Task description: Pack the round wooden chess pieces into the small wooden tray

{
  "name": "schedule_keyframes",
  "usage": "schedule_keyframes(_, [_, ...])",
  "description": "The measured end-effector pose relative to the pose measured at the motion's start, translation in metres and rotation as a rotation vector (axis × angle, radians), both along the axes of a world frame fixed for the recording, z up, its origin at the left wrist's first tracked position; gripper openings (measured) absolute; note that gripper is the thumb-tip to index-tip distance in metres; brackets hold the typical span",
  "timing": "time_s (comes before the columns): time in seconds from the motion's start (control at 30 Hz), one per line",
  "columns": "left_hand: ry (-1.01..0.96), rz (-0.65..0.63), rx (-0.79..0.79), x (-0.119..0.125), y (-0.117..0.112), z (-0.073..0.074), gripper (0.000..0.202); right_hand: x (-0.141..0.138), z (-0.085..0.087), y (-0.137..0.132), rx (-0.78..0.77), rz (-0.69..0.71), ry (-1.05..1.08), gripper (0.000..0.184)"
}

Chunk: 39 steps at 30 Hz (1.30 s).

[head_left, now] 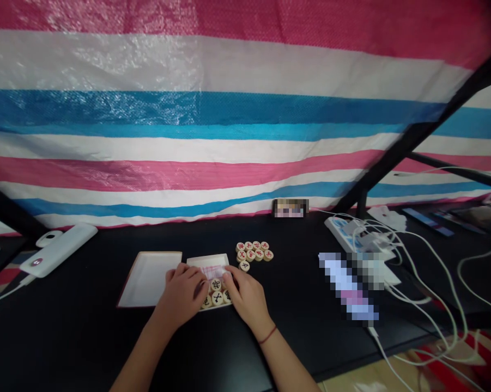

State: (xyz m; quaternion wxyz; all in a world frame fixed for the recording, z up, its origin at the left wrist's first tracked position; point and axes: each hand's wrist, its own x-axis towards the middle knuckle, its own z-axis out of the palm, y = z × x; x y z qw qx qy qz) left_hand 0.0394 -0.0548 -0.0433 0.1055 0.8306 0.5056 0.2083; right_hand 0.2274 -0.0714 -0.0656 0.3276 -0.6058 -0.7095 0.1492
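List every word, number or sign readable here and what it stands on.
Nothing can be quoted.
Loose xiangqi pieces: red characters, too small to read.
Xiangqi pieces on the white tray: black characters, too small to read.
Long pixelated object: blurred out.
Small pixelated item: likewise.

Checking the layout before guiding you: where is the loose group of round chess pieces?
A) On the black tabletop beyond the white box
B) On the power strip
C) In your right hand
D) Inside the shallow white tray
A: the round chess pieces sit on the black tabletop, beyond the white box.
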Motion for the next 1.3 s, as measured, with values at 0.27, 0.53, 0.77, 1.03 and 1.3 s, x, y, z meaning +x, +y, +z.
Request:
schedule_keyframes(0.27, [-0.054, -0.008, -0.078, 0.000, 0.001, 0.000, 0.016, 0.000, 0.000, 0.000, 0.030, -0.005, 0.008, 0.033])
schedule_keyframes(0.53, [-0.383, -0.012, 0.030, 0.004, 0.004, 0.001, 0.020, -0.002, 0.009, -0.005, 0.277, 0.111, 0.064, 0.032])
schedule_keyframes(0.77, [-0.531, -0.122, -0.127, 0.017, -0.003, 0.006, 0.021, -0.005, 0.004, -0.006, 0.314, 0.181, 0.105, 0.025])
schedule_keyframes(1.03, [-0.652, -0.084, -0.136, 0.016, 0.000, -0.001, 0.020, -0.005, 0.001, -0.004, 0.362, 0.165, 0.135, 0.028])
schedule_keyframes(1.3, [-0.724, 0.010, -0.289, 0.020, -0.001, -0.006, 0.028, -0.005, 0.003, -0.004, 0.415, 0.139, 0.107, 0.026])
